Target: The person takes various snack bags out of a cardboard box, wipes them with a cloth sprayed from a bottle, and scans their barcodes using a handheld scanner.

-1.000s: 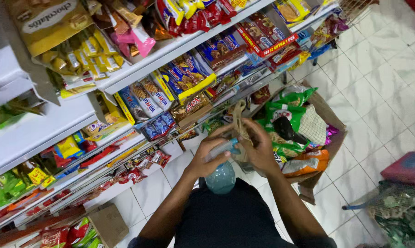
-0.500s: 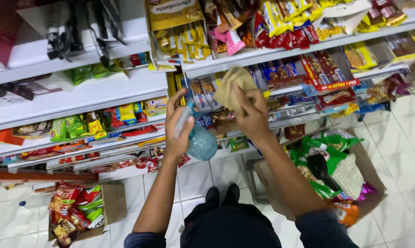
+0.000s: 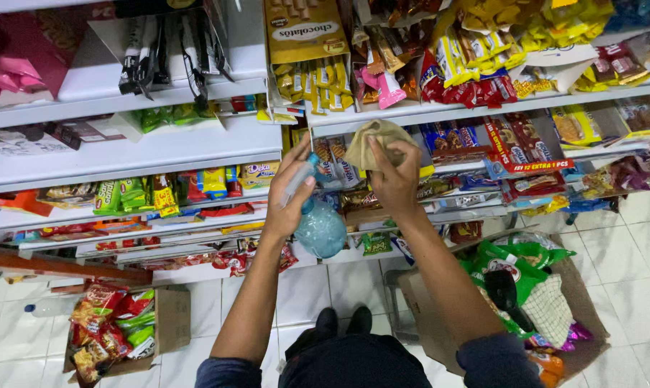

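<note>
My left hand (image 3: pixel 290 192) grips a clear blue spray bottle (image 3: pixel 319 227) by its neck and trigger, nozzle up near the shelf edge. My right hand (image 3: pixel 395 179) holds a crumpled tan cloth (image 3: pixel 374 141), raised against the front of a white shelf (image 3: pixel 195 147). The two hands are close together, in front of rows of snack packets. The cloth covers part of the packets behind it.
White shelves full of colourful snack packs (image 3: pixel 483 50) run across the view. An open cardboard box (image 3: pixel 555 302) with green bags stands on the tiled floor at right. A smaller box of snack bags (image 3: pixel 116 330) sits at lower left. My shoes (image 3: pixel 343 320) show below.
The view has swung from the floor and box toward the shelves. Both hands have risen with the bottle and cloth up to the shelf front.
</note>
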